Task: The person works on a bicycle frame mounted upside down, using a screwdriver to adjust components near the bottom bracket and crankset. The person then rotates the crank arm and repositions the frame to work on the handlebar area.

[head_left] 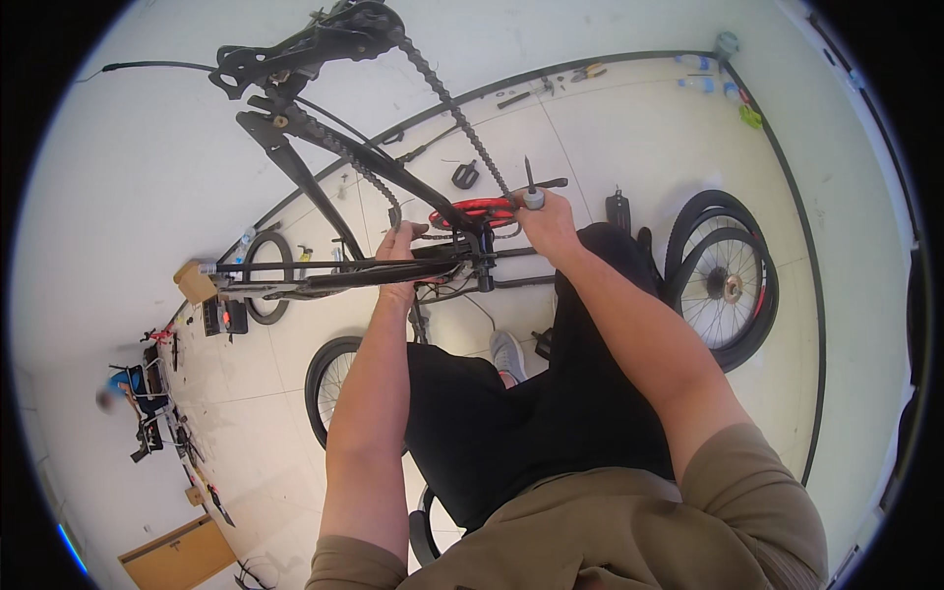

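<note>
A black bike frame (356, 157) lies across the upper view, with a chain (447, 103) hanging from its derailleur (329, 44) down to the red chainring (457, 211). My right hand (546, 226) is closed around a small grey tool (533, 198) with a long upright point, beside the chainring. My left hand (398, 251) has its fingers curled at the chain's lower run, just left of the chainring; a frame tube crosses in front of it, partly hiding what it grips.
Wheels (723, 285) lie at right, a loose tyre (267, 305) and cardboard box (194, 280) at left. A pedal (465, 175), hammer (526, 95) and bottles (696, 86) lie along the wall. Another person (123, 388) is at far left. My knees are below the frame.
</note>
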Demonstrator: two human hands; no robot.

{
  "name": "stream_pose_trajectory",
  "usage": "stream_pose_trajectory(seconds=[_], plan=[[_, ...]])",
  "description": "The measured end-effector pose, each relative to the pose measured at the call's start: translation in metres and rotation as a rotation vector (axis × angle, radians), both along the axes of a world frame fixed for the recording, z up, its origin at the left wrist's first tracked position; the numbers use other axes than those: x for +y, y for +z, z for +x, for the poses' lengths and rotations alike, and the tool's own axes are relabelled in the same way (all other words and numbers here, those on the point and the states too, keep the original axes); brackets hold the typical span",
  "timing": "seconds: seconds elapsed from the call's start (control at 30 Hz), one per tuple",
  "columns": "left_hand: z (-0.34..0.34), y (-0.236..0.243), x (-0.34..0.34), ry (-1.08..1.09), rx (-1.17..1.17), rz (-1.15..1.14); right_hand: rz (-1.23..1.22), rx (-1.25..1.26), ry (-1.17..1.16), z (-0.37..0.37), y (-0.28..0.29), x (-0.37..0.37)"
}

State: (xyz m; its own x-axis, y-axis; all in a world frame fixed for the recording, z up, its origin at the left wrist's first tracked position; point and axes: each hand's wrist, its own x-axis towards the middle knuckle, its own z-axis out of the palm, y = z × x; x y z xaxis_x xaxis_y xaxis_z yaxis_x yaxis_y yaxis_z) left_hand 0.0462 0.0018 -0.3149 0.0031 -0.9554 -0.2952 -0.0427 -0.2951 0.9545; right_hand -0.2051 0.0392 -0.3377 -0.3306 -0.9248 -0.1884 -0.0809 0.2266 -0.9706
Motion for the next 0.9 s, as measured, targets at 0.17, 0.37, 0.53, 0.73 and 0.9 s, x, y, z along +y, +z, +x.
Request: stream_pose_trajectory(seconds=[0.17,0.37,0.53,0.73,0.9], plan=[[-0.004,-0.014,0.005,-0.038,-0.041,-0.040,-0.032,-0.100,0.017,0.003,0.018,0.006],[0.005,-0.046,-0.003,-0.075,-0.373,-0.175,-0.046,-0.164,-0.020,0.000,0.013,0.005],[0.000,-0.054,-0.002,-0.013,-0.502,-0.215,-0.111,0.063,-0.171,0.001,0.008,0.007],[-0.003,-0.053,-0.004,0.011,-0.517,-0.267,-0.005,0.305,-0.041,-0.008,-0.001,0.002],[-0.002,-0.055,-0.006,-0.010,-0.529,-0.298,0.023,0.184,-0.078,-0.008,0.005,0.000]])
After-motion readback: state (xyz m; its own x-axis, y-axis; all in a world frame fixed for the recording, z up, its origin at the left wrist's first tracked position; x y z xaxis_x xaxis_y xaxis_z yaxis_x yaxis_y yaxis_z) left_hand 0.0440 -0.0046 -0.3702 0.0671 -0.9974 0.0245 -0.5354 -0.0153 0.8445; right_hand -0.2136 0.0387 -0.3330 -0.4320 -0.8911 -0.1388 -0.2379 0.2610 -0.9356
